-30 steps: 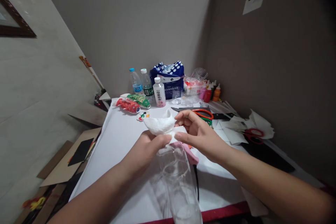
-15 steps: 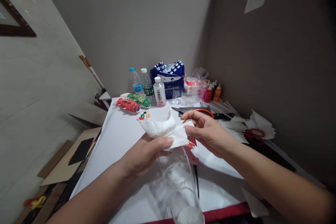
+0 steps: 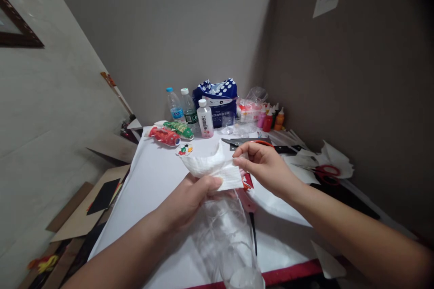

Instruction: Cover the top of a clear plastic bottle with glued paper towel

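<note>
White crinkled cloth or tissue (image 3: 210,167) is held up over the table and wraps round the upper end of a clear plastic bottle (image 3: 227,235). My left hand (image 3: 190,196) grips this end, thumb pressed on the cloth's lower edge. My right hand (image 3: 261,162) pinches the cloth's upper right part between thumb and fingers. Behind my right hand lie scissors with orange handles (image 3: 262,142). A pink tool (image 3: 249,203) with a black cord is partly hidden beyond the bottle.
On the white table (image 3: 149,176), bottles (image 3: 205,119), a blue bag (image 3: 220,95) and paint bottles (image 3: 267,121) stand at the back. Red and green fish shapes (image 3: 164,136) lie back left. Red-handled scissors (image 3: 327,171) and crumpled paper (image 3: 335,160) lie right. Cardboard (image 3: 81,203) is at left.
My right hand has shifted slightly left along the cloth, and its pinch is now nearer the cloth's middle. My left hand keeps its grip.
</note>
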The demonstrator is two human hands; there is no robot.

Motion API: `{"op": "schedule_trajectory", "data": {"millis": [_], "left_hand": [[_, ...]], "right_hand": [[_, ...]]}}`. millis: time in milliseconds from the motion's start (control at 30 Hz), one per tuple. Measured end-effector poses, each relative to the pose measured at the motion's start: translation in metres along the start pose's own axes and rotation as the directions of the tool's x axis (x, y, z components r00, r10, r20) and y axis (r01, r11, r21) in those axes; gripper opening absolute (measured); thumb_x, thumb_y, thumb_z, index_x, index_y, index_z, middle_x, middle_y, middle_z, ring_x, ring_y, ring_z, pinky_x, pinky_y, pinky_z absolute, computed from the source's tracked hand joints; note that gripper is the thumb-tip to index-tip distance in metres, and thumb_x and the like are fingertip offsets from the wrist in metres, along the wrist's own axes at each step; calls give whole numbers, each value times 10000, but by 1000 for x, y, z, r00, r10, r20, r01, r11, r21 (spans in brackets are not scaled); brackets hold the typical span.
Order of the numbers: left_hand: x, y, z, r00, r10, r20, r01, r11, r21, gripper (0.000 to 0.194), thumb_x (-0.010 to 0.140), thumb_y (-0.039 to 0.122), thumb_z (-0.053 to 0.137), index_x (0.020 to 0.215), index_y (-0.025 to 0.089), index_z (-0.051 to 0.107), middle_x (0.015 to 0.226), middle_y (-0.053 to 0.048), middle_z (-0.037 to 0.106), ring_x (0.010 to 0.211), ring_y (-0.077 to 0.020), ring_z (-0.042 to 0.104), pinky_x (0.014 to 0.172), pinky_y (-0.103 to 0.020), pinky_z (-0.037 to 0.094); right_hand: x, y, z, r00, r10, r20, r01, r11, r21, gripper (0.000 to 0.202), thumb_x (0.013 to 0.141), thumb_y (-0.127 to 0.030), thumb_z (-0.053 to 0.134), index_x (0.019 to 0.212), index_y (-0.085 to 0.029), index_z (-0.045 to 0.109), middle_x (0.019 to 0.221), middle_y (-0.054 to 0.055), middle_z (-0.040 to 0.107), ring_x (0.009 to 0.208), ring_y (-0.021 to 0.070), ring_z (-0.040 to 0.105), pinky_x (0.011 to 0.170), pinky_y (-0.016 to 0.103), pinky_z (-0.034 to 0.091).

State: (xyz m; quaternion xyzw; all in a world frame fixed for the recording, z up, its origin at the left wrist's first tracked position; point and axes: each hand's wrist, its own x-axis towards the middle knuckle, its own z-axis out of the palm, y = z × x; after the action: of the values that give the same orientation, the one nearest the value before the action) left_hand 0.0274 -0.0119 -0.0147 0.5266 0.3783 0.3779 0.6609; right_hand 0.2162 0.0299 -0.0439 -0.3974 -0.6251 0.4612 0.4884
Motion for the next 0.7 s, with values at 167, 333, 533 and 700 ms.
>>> {"op": "schedule_trajectory", "data": {"millis": [167,333,533,700], "left_hand": [[0,-5,-1,1000,24,3,-24,996,87,372,789,354,558,1035,102,678,926,-128,725,843,-254,655,727,-325,437],[1,-7,-1,999,42,14,-43,993,111,366,822,360,533,1053,112,672,967,-125,716,855,-254,651,742,-335,425],[-2,-8,0,998,65,-27,-60,989,132,344,802,387,561,995,123,668,929,-112,692,843,-252,620,732,-337,433],[-4,-14,-4,995,88,-47,-81,987,141,350,796,423,587,1022,167,665,964,-89,664,852,-237,579,745,-333,441]], "right_hand": [[4,5,-2,1000,12,0,-12,996,-84,153,783,-318,658,795,-173,609,684,-9,567,590,118,480,551,261,375],[8,7,-3,1000,24,0,-24,991,-128,151,795,-327,627,799,-181,589,665,-8,568,581,131,499,533,261,381],[9,-3,-3,995,-24,97,37,991,-129,104,777,-263,644,841,-183,626,867,26,635,759,154,562,669,280,445],[8,-17,2,940,10,342,-66,986,155,291,741,-158,611,1025,-194,662,1107,49,661,990,179,595,854,303,453]]}}
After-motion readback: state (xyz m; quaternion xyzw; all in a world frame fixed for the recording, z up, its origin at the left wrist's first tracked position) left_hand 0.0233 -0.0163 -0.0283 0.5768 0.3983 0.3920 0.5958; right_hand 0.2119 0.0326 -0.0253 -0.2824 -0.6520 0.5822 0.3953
